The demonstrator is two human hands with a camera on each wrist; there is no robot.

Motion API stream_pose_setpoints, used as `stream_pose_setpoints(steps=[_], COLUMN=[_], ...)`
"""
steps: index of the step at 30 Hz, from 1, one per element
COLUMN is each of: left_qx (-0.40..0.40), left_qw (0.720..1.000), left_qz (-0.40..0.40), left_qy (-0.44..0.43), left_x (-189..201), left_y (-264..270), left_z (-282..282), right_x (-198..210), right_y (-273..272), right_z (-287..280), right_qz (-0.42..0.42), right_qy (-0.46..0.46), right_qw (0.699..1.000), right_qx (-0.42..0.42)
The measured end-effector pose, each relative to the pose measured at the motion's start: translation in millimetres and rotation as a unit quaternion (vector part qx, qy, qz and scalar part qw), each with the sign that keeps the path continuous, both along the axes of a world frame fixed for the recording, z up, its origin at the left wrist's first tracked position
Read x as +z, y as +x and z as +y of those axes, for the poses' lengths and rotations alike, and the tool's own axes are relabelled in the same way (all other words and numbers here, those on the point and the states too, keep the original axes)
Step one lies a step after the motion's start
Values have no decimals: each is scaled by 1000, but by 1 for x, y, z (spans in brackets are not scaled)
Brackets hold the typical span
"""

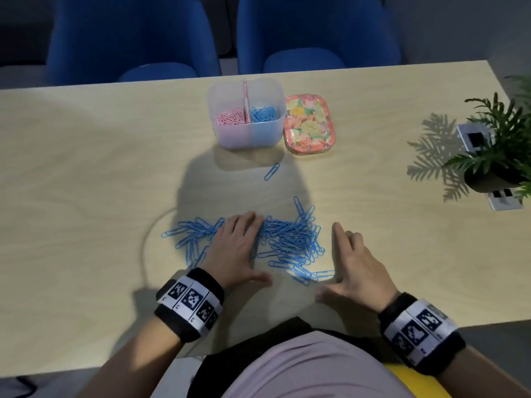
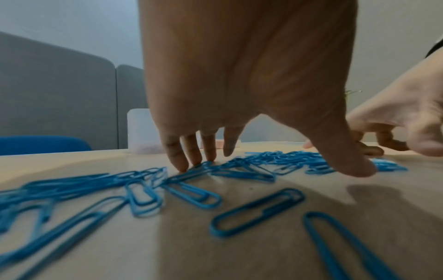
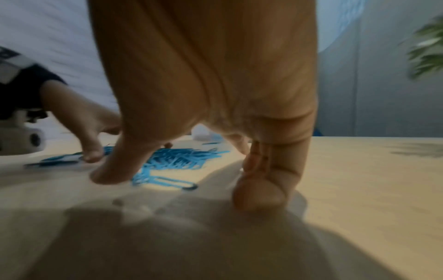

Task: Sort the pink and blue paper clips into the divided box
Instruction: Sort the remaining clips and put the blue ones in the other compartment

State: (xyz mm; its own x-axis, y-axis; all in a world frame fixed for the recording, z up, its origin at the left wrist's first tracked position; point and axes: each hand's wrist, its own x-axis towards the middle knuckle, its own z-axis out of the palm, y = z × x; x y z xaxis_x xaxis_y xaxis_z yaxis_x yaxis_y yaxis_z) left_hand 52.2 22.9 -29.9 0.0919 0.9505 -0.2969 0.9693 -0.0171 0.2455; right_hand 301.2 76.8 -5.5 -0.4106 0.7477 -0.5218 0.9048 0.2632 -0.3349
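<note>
A spread of blue paper clips (image 1: 290, 242) lies on the table in front of me, seen close up as blue clips (image 2: 141, 197) and as a blue pile (image 3: 172, 163). My left hand (image 1: 238, 248) lies flat on the clips, fingers straight, fingertips (image 2: 179, 166) touching them. My right hand (image 1: 353, 265) stands on its edge to the right of the pile, fingers straight, holding nothing. The translucent divided box (image 1: 248, 133) stands further back, pink clips (image 1: 230, 116) in its left half, blue clips (image 1: 264, 113) in its right. One blue clip (image 1: 271, 171) lies alone near the box.
A floral tin (image 1: 309, 123) sits right of the box. A potted plant (image 1: 500, 150) and table sockets (image 1: 474, 136) are at the far right. Two blue chairs (image 1: 132, 38) stand behind the table. The table's near edge (image 1: 86, 372) is by my body.
</note>
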Motion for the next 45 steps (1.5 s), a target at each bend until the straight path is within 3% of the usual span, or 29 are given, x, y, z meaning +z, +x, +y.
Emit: stream_pose_setpoints(steps=[5,9,15,19,24,29,35,42,45], left_qx=[23,28,51,67,81,118,157,199,230], left_qw=[996,989,985,986,985,974,958,934,912], left_qz=[-83,-146,-159,-150,-148,-188,-215,-259,-287], left_qy=[-11,-12,33,41,28,50,103,143,179], left_x=[7,7,10,15,23,28,37,64,81], left_y=[20,27,17,9,5,-1,-12,-30,-38], left_z=[16,27,32,33,39,41,47,95,130], right_x=[-13,-13,-19,-14,4,41,68,78,79], right_y=[-37,-65,-73,-61,-63,-92,-153,-201,-203], right_z=[10,18,26,41,74,141,213,233,232], right_qz=[41,66,100,189,242,312,286,196,221], right_qy=[58,74,106,81,-34,-40,68,25,7], right_qw=[997,993,985,979,960,939,944,974,969], right_qx=[3,56,93,-9,-134,-142,-150,-109,-107])
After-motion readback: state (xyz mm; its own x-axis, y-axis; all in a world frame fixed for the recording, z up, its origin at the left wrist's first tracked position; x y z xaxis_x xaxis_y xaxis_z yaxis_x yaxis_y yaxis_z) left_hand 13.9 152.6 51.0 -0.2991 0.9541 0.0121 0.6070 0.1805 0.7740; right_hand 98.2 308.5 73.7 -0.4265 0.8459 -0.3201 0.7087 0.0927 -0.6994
